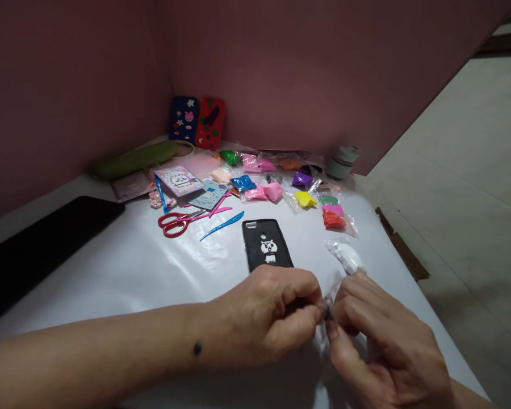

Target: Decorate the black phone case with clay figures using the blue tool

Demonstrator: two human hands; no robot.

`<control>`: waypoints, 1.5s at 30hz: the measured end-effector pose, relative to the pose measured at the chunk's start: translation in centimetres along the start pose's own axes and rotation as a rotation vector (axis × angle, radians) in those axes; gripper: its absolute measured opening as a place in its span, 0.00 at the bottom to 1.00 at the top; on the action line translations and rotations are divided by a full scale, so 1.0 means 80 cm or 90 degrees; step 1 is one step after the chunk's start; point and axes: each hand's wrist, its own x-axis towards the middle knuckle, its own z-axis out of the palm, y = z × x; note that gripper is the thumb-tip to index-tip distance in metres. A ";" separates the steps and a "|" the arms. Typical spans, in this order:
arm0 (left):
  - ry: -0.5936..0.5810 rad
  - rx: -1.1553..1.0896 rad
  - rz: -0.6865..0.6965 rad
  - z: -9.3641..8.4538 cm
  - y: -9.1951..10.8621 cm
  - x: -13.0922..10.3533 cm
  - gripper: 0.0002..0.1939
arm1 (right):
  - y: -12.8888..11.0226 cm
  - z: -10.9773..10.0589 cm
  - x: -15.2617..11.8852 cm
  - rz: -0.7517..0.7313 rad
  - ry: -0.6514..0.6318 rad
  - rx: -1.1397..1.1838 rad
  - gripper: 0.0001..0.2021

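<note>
My left hand (276,315) and my right hand (383,341) meet at the front right of the table. Both are closed, pinching a crumpled clear plastic bag (333,284) between their fingertips. A small dark bit shows where the fingers meet; its kind cannot be made out. Just behind my left hand lies a black phone case (255,244) with a white cartoon animal figure on it, its lower end hidden by the hand. Beyond my right hand is a clear packet of white clay (349,257). A small dark spot sits on my left wrist.
Several packets of coloured clay, including a yellow packet (305,199) and a red packet (334,219), lie farther back. Red-handled scissors (174,226) and a blue modelling knife (222,225) lie left of the phone case. Two decorated cases (212,122) lean on the pink wall.
</note>
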 end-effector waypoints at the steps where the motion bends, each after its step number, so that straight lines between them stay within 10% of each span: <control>1: 0.033 0.033 0.007 0.002 0.000 -0.001 0.07 | 0.000 -0.001 0.000 0.012 -0.004 0.008 0.13; 14: 0.208 0.007 -0.016 0.010 -0.015 -0.004 0.07 | 0.014 0.002 0.005 0.023 -0.063 0.186 0.09; 25: 0.193 0.177 0.171 -0.002 -0.017 -0.006 0.11 | 0.017 0.006 0.008 0.150 -0.094 0.304 0.09; 45: 0.095 0.226 0.090 -0.013 -0.019 0.000 0.08 | 0.031 0.020 0.001 0.529 -0.113 0.795 0.11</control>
